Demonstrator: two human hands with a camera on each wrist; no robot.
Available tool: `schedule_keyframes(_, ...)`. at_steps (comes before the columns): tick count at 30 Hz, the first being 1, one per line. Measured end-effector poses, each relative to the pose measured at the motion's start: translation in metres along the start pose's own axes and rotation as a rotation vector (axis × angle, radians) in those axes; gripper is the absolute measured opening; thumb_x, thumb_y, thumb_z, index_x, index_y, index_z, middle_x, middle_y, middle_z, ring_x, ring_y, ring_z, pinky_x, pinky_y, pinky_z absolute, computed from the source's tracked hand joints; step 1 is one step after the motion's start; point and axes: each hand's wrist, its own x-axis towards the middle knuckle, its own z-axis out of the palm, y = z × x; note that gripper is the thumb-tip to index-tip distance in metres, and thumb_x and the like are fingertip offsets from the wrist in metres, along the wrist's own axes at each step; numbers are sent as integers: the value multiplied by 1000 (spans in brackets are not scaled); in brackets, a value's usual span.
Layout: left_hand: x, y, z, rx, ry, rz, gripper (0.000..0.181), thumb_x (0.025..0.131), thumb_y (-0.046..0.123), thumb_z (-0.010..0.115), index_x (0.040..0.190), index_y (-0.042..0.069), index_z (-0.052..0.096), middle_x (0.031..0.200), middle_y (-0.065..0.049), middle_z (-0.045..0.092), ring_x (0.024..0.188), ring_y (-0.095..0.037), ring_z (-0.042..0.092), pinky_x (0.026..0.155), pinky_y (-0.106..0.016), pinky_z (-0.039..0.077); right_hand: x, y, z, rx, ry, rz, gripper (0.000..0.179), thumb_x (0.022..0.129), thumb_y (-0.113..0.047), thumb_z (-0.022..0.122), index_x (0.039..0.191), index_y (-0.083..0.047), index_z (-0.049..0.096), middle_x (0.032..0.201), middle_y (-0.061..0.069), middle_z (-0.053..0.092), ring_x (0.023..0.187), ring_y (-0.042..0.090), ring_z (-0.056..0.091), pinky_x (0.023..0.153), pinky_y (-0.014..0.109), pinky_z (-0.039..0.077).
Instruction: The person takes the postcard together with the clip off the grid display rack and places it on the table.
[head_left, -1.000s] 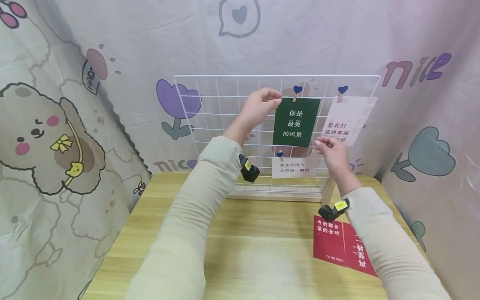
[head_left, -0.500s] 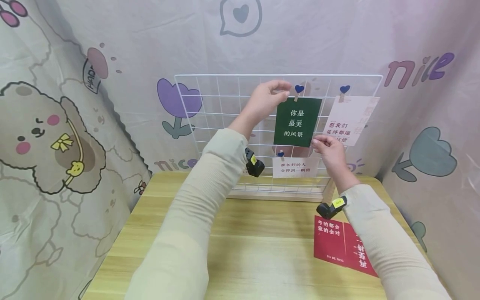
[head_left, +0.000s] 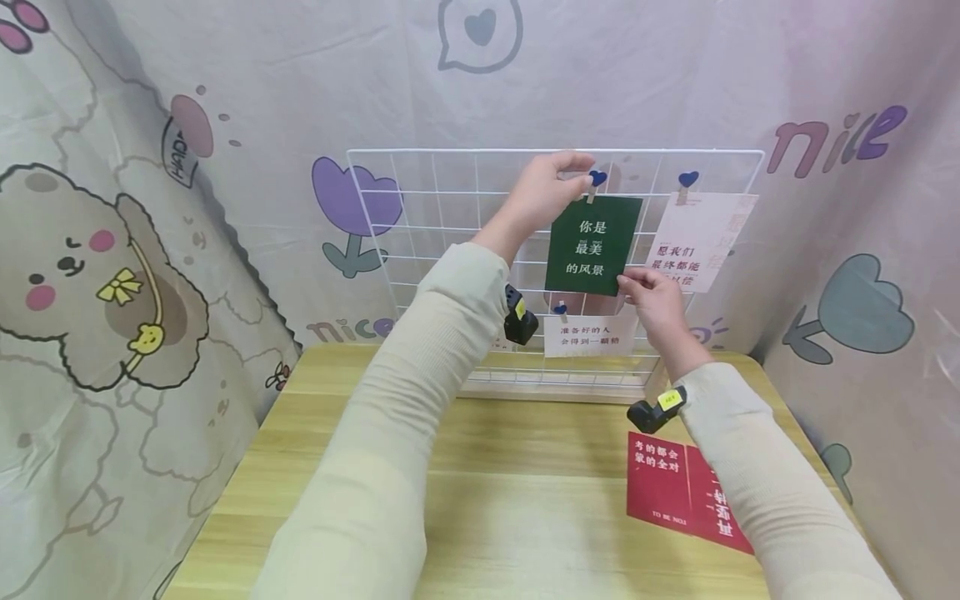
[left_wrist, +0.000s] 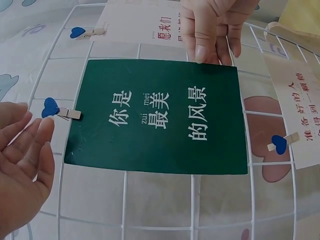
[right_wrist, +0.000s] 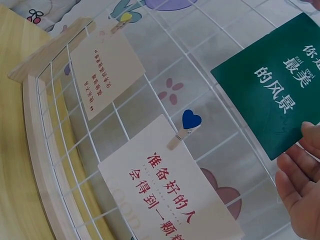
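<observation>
A green card [head_left: 594, 245] with white lettering hangs on the white wire grid [head_left: 442, 227], its top edge in a small wooden clothespin with a blue heart [left_wrist: 51, 107]. My left hand [head_left: 546, 193] is at this clothespin, thumb and fingers apart on either side of the heart. In the left wrist view the fingertips [left_wrist: 46, 125] lie just beside the heart. With thumb and fingers, my right hand [head_left: 658, 310] pinches the card's lower right corner; in the right wrist view its thumb [right_wrist: 311, 131] lies on the card's front.
A pale pink card [head_left: 701, 242] hangs to the right from another heart clothespin [head_left: 687, 179]. Below hangs a white card [head_left: 588, 336] with red lettering; left of it, a cream card [right_wrist: 107, 75]. Red cards [head_left: 678, 487] lie on the wooden table [head_left: 510, 517], partly under my right sleeve.
My left hand has moved right and slightly up, from the green card's upper left corner to the heart clothespin. My right hand stays at the lower right corner, shifting slightly left.
</observation>
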Motion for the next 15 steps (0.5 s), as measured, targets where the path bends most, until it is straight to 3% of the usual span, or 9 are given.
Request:
schedule_keyframes(6, 5, 7, 1, 154, -19, -15, 35, 88, 18, 50, 122, 14, 48, 119, 5, 50, 95, -5, 51, 80, -15, 37, 2, -1, 0, -31, -5, 22, 31, 84, -10, 55, 109, 7, 50, 84, -2, 54, 73, 5, 52, 82, 33, 42)
schedule_keyframes(15, 11, 13, 6, 241, -45, -26, 34, 89, 17, 48, 122, 12, 48, 114, 1, 54, 84, -7, 55, 75, -15, 38, 4, -2, 4, -47, -13, 27, 28, 84, -8, 53, 108, 8, 50, 85, 0, 51, 72, 6, 51, 81, 32, 43)
